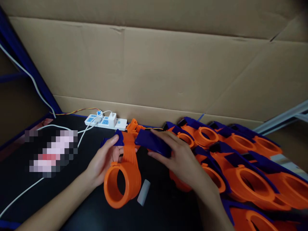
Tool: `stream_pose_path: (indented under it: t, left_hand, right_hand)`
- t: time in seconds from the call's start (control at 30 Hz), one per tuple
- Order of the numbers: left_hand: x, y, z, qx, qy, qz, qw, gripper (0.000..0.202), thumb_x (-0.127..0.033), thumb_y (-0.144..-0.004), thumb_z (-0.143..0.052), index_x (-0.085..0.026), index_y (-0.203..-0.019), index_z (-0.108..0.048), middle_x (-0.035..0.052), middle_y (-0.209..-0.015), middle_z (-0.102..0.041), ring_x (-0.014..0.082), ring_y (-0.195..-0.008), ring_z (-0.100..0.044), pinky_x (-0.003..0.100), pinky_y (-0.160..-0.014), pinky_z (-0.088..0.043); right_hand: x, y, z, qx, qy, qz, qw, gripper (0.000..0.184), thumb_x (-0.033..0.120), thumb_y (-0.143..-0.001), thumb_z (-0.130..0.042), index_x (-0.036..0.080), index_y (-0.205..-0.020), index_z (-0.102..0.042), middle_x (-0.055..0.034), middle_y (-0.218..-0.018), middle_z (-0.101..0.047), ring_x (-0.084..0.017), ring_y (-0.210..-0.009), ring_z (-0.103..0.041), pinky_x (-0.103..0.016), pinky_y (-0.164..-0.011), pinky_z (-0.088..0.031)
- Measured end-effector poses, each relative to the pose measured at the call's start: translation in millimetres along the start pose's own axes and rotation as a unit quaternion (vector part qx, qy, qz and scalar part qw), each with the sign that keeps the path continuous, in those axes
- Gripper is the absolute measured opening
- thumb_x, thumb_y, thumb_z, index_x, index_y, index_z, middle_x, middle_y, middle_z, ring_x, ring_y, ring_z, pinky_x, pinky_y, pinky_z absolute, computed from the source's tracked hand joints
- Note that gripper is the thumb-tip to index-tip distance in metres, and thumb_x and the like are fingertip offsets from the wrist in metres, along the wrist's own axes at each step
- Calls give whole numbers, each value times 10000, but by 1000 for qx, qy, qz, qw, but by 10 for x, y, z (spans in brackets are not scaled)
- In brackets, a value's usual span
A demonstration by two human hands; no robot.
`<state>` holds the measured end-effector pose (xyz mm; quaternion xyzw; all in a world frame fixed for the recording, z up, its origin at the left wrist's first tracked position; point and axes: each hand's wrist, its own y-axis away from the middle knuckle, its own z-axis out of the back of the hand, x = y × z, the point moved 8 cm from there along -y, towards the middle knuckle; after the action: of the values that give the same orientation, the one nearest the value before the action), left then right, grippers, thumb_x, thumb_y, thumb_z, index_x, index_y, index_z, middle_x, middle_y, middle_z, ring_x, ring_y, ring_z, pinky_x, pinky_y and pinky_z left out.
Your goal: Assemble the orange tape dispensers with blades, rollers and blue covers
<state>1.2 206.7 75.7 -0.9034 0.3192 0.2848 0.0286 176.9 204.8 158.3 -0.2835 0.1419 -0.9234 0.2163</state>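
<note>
Both my hands hold an orange-and-blue tape dispenser (130, 150) above the black table. Its wide orange ring hangs toward me, and its dark blue part lies across the top. My left hand (106, 158) grips the left blue end, with the thumb on top and the fingers partly hidden beneath. On the right, my right hand (179, 155) is closed around the other blue end. A small grey piece (143, 192) lies on the table just right of the ring.
Several similar orange-and-blue dispensers (255, 183) crowd the right side. A white power strip (106, 122) with plugs and cables lies at the back beside a small orange part (134, 126). A cardboard wall (154, 70) closes off the back. A pixelated patch covers something at left.
</note>
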Motion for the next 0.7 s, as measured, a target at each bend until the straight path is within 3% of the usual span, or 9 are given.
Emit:
stream_pose_path:
  t: [0.1,0.23,0.37,0.47,0.7]
  left_hand:
    - [-92,-2,-9,5,2,-46,999,441,-504,-936,-548,-110,-1013,-730,123,-858,-785,198,-679,-746,273,-682,-591]
    - [-45,-15,19,-12,-24,-56,998,397,-461,-939,-571,-111,-1061,-714,142,-948,-782,239,-806,-761,311,-766,-601]
    - [-130,-17,11,-40,-76,-156,984,222,-294,-910,-660,-141,-1064,-703,126,-1098,-753,269,-1003,-722,390,-896,-587]
    - [-193,-2,9,-55,-110,-212,969,150,-225,-882,-699,-151,-1013,-709,95,-1128,-735,246,-1040,-695,393,-941,-574]
    - [-192,14,57,-61,-116,-228,965,190,-195,-838,-743,-177,-1022,-700,47,-1065,-711,210,-1005,-683,392,-966,-557]
  right_hand:
    - [-25,1,57,-20,-39,-23,999,551,445,-883,-705,336,-1402,-555,-46,-1300,-638,-264,-1172,-616,-452,-1026,-487]
    - [41,2,35,-9,-84,-19,996,500,422,-932,-648,343,-1415,-542,-36,-1316,-625,-243,-1180,-604,-419,-1033,-473]
    - [184,35,-34,16,-99,-7,995,485,406,-970,-591,371,-1447,-507,-38,-1324,-614,-233,-1207,-591,-428,-1060,-462]
    - [245,60,-116,46,-74,-26,996,513,456,-969,-571,395,-1469,-476,-53,-1347,-589,-249,-1179,-606,-451,-1010,-500]
    - [250,46,-217,66,-72,-20,995,491,453,-995,-516,392,-1479,-467,-55,-1263,-614,-220,-1046,-644,-420,-930,-540]
